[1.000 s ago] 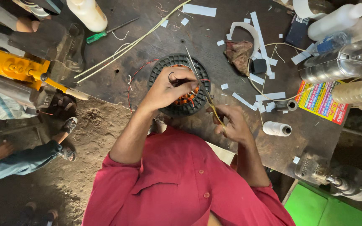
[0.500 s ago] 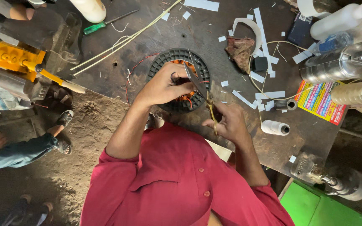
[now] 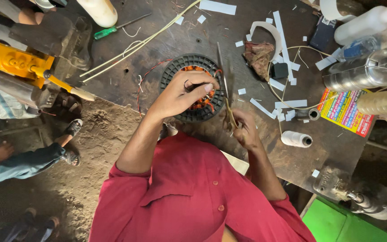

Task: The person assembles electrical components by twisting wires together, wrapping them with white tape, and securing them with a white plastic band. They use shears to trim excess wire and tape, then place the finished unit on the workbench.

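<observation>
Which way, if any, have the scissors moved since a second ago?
Yes: the scissors moved right, from across the round stator toward its right rim.

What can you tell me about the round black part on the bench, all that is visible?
The round black part is a ribbed ring, seemingly plastic, lying flat on the dark workbench. Orange-and-copper windings fill its middle. The left hand rests over it; a red wire curls off its left edge.

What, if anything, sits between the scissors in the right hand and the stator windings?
Nothing separate. The left hand rests on the stator, fingers over the orange windings, and the scissors in the right hand point up along its right edge, beside those fingertips.
</observation>
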